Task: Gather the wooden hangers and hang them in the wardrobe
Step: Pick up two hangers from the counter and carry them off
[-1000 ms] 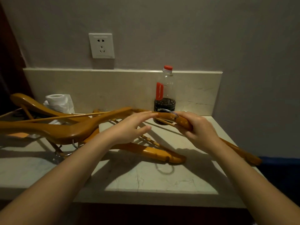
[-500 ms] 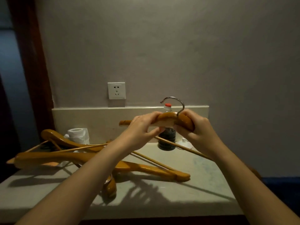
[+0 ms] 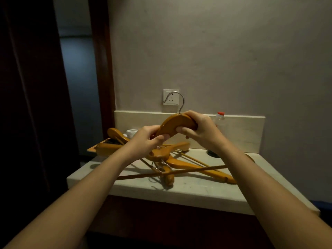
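I grip one curved honey-brown wooden hanger in both hands, left hand low, right hand beside its chrome hook, likely keeping it upright for hanging. The other tangled wooden hangers lie at six o'clock below it on the pale stone counter, not yet gathered.

Dim home room, wall socket, stone counter, doorway

The right hand covers the held hanger past its crown, toward 3 o'clock; the left hand hides its lower end. The bottle shows only cap and shoulder behind the right wrist. The white roll at 10 o'clock is mostly hidden by the hanger pile
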### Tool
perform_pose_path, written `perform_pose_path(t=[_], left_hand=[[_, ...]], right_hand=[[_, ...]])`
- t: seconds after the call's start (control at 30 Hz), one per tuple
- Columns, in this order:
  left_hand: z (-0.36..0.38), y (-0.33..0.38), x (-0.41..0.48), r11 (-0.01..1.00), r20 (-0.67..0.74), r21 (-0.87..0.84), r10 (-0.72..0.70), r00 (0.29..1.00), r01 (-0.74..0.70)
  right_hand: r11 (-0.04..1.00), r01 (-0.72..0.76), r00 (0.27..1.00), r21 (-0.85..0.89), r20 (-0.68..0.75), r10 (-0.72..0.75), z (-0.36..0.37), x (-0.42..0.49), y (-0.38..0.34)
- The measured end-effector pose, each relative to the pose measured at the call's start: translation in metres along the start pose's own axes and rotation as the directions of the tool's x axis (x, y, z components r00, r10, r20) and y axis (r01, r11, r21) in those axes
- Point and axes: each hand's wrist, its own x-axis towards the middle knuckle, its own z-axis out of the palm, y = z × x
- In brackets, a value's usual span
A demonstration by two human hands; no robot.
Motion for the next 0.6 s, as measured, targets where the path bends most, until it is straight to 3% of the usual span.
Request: perform_pose_path(t=[0.17,0.4,0.47,0.6], left_hand=[[-0.016,-0.004,-0.012,0.997,-0.223,0.072,-0.020,0.975,0.037],[-0.021,-0.030,-0.001,0.982,-0.509,0.038,-0.141,0.849,0.185],[-0.022,-0.045,0.006,0.978,-0.524,-0.013,-0.184,0.831,0.209],[-0.019,-0.066,0.019,0.968,-0.558,-0.069,-0.239,0.795,0.243]], right_hand=[[0.999,0.041,0.998,-0.032,-0.036,-0.042,0.025,0.021,-0.005],[0.991,0.052,0.994,-0.127,-0.093,-0.064,0.041,0.035,0.033],[0.996,0.007,0.999,-0.092,-0.053,-0.012,0.043,0.038,0.051],[0.989,-0.100,0.973,-0.111,0.194,0.120,0.058,0.041,0.090]])
